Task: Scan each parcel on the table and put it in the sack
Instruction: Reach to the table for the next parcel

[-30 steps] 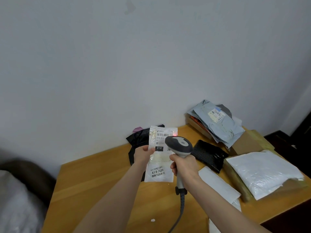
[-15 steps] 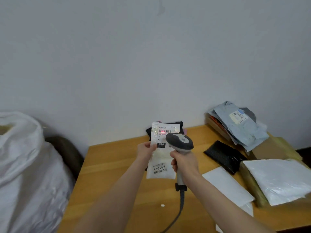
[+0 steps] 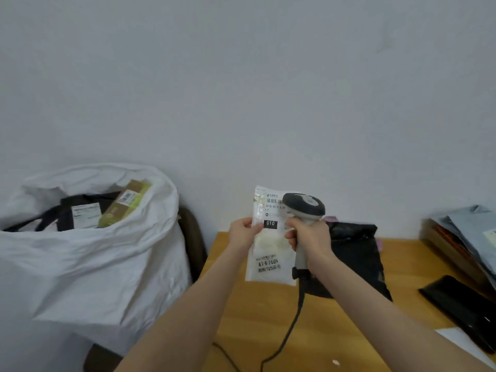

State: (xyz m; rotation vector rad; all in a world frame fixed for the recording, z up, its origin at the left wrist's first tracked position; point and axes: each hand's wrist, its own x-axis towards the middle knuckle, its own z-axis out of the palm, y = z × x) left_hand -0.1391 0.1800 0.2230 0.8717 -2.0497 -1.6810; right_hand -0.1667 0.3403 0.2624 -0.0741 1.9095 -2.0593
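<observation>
My left hand (image 3: 243, 233) pinches the left edge of a small white parcel (image 3: 268, 253) with printed labels, held upright above the wooden table (image 3: 349, 328). My right hand (image 3: 308, 237) grips the handle of a grey barcode scanner (image 3: 304, 208), whose head points at the parcel's top barcode and covers part of it. The scanner's black cable (image 3: 290, 331) trails down to the table. A big white sack (image 3: 102, 259) stands open to the left of the table, with a black parcel (image 3: 80, 214) and a yellow-green box (image 3: 123, 205) inside.
A black plastic parcel (image 3: 357, 259) lies on the table behind the scanner. At the right are a flat black parcel (image 3: 461, 307), a stack of grey mailers (image 3: 469, 237) and a white envelope corner (image 3: 461, 342). A dark chair back (image 3: 190, 242) stands between sack and table.
The view has swung left, so the sack's open top now shows. Both hands, the parcel and the scanner have moved left with it; their hold is unchanged. The red scan light no longer shows.
</observation>
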